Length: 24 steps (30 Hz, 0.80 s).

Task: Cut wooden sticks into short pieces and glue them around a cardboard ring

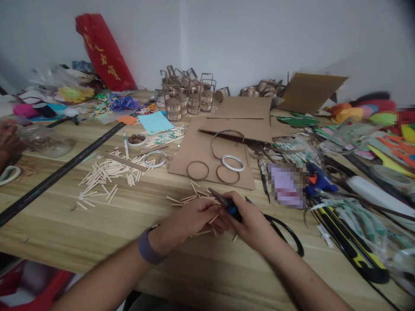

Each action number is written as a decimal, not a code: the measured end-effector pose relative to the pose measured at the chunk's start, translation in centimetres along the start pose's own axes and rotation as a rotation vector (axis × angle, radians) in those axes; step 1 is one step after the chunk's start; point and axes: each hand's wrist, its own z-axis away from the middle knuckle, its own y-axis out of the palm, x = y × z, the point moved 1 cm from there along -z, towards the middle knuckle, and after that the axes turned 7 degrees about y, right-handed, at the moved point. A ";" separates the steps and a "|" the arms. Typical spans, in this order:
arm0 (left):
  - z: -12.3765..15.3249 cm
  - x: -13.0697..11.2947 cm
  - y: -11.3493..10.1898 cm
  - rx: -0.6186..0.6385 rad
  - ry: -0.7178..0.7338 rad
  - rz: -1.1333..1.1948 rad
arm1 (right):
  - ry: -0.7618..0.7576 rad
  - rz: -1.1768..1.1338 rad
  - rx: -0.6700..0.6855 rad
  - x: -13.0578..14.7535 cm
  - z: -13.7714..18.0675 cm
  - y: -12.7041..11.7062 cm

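My left hand (pixel 193 216), with a purple band at the wrist, pinches a short thin wooden stick (pixel 213 219). Closed around blue-and-black handled pliers (pixel 232 209), my right hand (pixel 254 222) meets the left over the table. The dark jaws of the pliers point up and left, close to my left fingertips; whether they touch the stick is hard to tell. Several loose sticks (pixel 181 200) lie under and beyond my left hand. Black-handled scissors (pixel 293 235) lie partly hidden beside my right hand.
Cardboard (pixel 178 160) with rings on it lies ahead. A stick pile (pixel 100 172) and black strip (pixel 65 170) are at left, small woven baskets (pixel 173 110) at the back. A yellow-black cutter (pixel 352 242) and glue gun (pixel 320 179) lie right. Another person's hand (pixel 8 138) shows far left.
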 end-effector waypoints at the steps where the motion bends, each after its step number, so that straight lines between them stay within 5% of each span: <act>1: 0.0 0.2 0.1 0.010 -0.018 0.043 | -0.002 0.021 -0.004 0.0 0.0 0.3; 5: 0.0 0.3 0.1 -0.036 -0.075 0.143 | 0.015 -0.013 -0.070 -0.2 -0.2 0.7; 13: -0.3 0.1 0.2 -0.273 0.079 0.003 | 0.066 -0.123 -0.183 0.2 0.3 2.4; 24: -0.3 0.4 1.1 -0.219 0.157 0.141 | 0.008 -0.052 -0.251 -0.5 0.5 3.1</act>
